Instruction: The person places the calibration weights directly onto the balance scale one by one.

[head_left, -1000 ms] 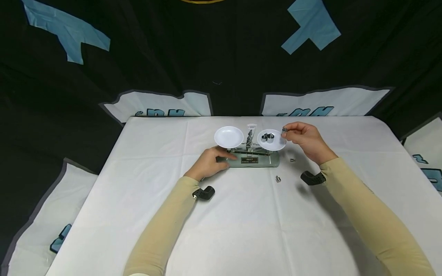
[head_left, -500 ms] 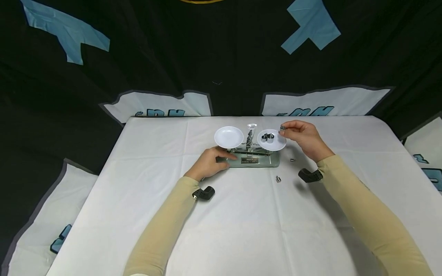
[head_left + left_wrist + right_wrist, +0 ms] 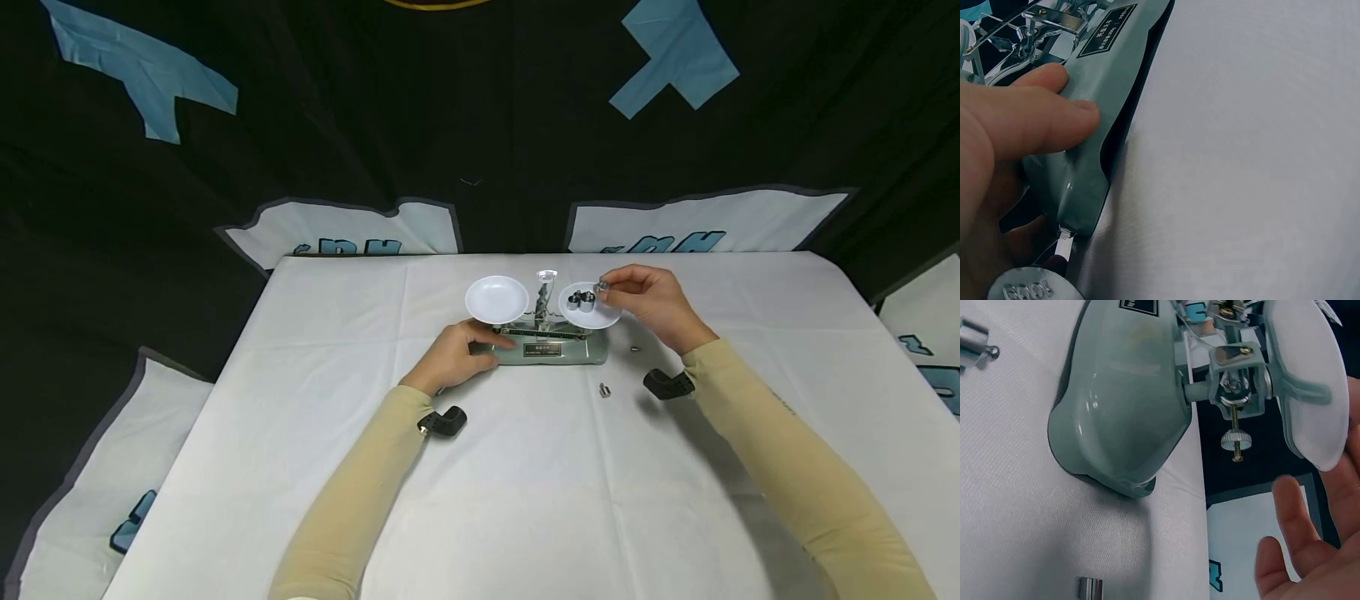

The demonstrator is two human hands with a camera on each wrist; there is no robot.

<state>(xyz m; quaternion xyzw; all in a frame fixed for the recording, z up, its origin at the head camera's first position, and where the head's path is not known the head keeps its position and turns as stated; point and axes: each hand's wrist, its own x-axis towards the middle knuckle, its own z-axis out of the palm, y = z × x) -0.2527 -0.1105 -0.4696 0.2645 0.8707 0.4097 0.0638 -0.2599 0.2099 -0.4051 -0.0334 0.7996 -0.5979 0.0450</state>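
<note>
A green-grey balance scale (image 3: 573, 353) with two white pans stands toward the far side of the table. My left hand (image 3: 453, 353) grips the left end of its base. In the left wrist view the thumb (image 3: 1054, 128) lies across the base, and other fingers bend round its end. My right hand (image 3: 651, 302) pinches a small metal weight (image 3: 602, 287) between thumb and fingertips, over the right pan (image 3: 609, 318). Several weights (image 3: 587, 302) stand on that pan, close beside the pinched one. The left pan (image 3: 497, 298) holds nothing. In the right wrist view, the pan hides the pinched weight.
Two small metal weights, one nearer (image 3: 604, 390) and one farther (image 3: 636, 348), lie on the white tablecloth (image 3: 525, 500) right of the scale. Another round stamped weight (image 3: 1035, 286) is by my left hand. A dark curtain (image 3: 510, 125) hangs behind the table.
My right hand has carried the pinched weight leftward, from the right pan's outer rim to over the pan beside the standing weights. The left hand has stayed on the base.
</note>
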